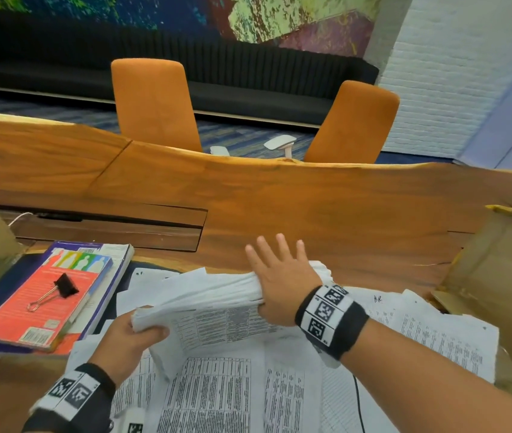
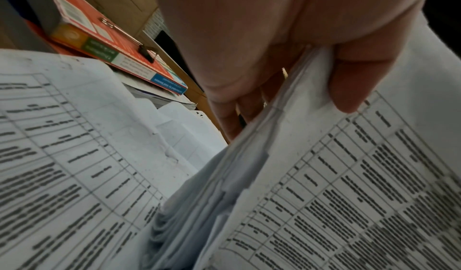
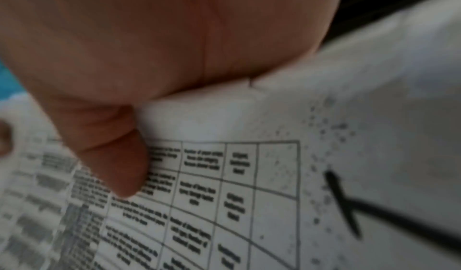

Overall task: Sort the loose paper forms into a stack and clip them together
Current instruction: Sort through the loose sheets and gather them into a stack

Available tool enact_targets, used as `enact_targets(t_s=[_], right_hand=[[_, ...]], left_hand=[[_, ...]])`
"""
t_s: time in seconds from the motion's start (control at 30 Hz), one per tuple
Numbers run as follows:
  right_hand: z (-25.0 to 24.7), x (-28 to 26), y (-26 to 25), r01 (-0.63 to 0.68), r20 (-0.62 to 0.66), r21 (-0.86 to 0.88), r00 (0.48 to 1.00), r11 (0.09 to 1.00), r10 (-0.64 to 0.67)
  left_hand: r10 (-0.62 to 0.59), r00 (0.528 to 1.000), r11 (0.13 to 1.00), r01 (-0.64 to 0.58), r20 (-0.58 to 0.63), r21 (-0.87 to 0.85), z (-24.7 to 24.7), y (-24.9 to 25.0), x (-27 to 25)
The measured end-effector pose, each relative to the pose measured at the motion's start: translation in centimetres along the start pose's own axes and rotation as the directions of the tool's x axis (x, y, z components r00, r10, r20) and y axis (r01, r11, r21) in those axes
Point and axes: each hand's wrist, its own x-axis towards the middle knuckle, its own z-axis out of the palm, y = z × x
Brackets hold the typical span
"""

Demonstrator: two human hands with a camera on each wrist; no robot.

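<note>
Bundle of forms (image 1: 204, 292) held on edge above loose sheets (image 1: 217, 395) on table (image 1: 311, 207). Left hand (image 1: 129, 335) clamped round near corner; right hand (image 1: 283, 282) flat, fingers straight, pressed against far end. Edges uneven: bundle to be tapped square before binder clip (image 1: 61, 290), lying on red book (image 1: 36, 307), is fetched.

Left grip (image 1: 136, 334) curls, thumb on top; right grip (image 1: 283, 279) seemingly flat, fingers straight and spread.

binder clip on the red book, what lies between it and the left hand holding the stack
In the head view, between the binder clip and the left hand lie the books' right edges and loose forms.
</note>
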Motion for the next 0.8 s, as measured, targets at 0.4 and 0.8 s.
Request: enact_targets(t_s=[0.4, 0.8], right_hand=[[-1.9, -3.5, 5.5, -0.075, -0.086, 0.855, 0.955, 0.513, 0.283], [7.5, -5.4, -7.3, -0.191, 0.205, 0.977, 0.966, -0.099, 0.159]], left_hand=[[-0.028, 0.996, 0.964, 0.005, -0.084, -0.266, 1.0, 2.0, -1.8], [-0.362, 0.932, 0.888, 0.339, -0.017, -0.311, -0.2, 1.3, -4.6]])
